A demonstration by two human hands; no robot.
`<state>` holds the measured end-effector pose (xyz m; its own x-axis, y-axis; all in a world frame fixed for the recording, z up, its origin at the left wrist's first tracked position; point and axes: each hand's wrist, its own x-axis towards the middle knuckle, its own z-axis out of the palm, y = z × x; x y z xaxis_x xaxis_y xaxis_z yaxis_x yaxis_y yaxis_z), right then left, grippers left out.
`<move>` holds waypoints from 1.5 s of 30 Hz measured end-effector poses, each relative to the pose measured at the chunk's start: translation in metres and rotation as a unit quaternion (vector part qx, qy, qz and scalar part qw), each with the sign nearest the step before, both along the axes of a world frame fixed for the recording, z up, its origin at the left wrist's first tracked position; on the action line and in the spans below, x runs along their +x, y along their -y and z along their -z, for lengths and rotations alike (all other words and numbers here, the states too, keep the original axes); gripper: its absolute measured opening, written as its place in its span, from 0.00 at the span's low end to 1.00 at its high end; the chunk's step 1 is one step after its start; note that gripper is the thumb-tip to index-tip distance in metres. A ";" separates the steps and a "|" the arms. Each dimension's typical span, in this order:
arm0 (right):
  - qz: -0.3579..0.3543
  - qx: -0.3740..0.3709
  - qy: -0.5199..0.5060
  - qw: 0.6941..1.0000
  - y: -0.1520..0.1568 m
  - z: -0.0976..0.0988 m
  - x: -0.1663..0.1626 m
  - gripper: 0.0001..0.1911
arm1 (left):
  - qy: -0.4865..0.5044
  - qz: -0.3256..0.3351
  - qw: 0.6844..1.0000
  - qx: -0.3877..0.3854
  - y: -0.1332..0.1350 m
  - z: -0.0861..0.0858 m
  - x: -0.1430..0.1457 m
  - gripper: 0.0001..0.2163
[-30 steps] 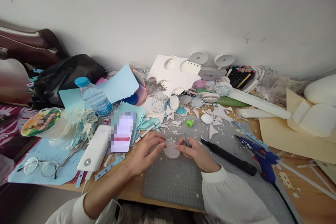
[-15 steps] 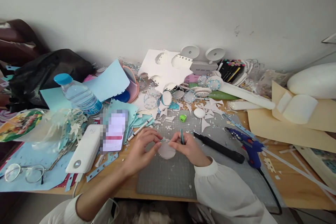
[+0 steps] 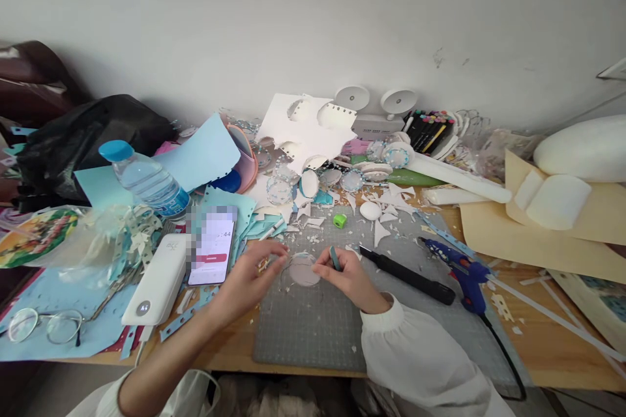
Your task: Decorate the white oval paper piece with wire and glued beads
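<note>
A pale round disc lies on the grey cutting mat. My right hand rests at the disc's right edge, fingers closed round a small teal tool held upright. My left hand hovers just left of the disc, blurred by motion, fingers apart and off the disc. Paper scraps lie scattered around both hands.
Left of my hands lie a phone, a white power bank, a water bottle and glasses. To the right are a black knife, a blue glue gun and foam pieces. Paper clutter fills the back.
My left hand has lifted off the disc and shifted left, now blurred. The right hand stays at the disc's edge with the teal tool.
</note>
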<state>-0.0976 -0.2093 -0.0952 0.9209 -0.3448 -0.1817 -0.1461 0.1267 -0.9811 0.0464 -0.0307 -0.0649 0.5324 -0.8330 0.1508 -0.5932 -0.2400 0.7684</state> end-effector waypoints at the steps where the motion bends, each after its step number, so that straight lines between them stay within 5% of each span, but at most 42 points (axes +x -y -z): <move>1: -0.001 0.012 -0.001 1.000 0.001 0.002 0.000 0.15 | 0.057 -0.039 0.998 0.012 -0.005 -0.002 0.010 0.12; 3: -0.004 0.040 -0.002 0.999 0.004 0.005 0.001 0.16 | 0.200 -0.141 0.966 0.080 -0.016 -0.007 0.031 0.18; 6: -0.011 0.081 -0.004 0.997 0.005 0.010 0.002 0.15 | 0.333 -0.278 0.869 0.237 -0.030 -0.006 0.060 0.27; 10: -0.023 0.115 -0.009 0.993 0.004 0.014 0.004 0.13 | 0.369 -0.312 0.802 0.353 -0.037 0.008 0.078 0.40; 15: -0.016 0.131 -0.014 0.991 0.004 0.015 0.006 0.13 | 0.353 -0.311 0.801 0.371 -0.034 0.018 0.080 0.41; 45: 0.005 0.167 -0.027 0.986 0.005 0.010 0.008 0.15 | 0.406 -0.272 0.792 0.367 -0.025 0.006 0.073 0.34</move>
<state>-0.0898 -0.2148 -0.1048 0.9035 -0.2669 -0.3354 -0.1943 0.4424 -0.8755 0.1190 -0.0060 -0.0708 0.8180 -0.5360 0.2088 -0.4759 -0.8345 -0.2778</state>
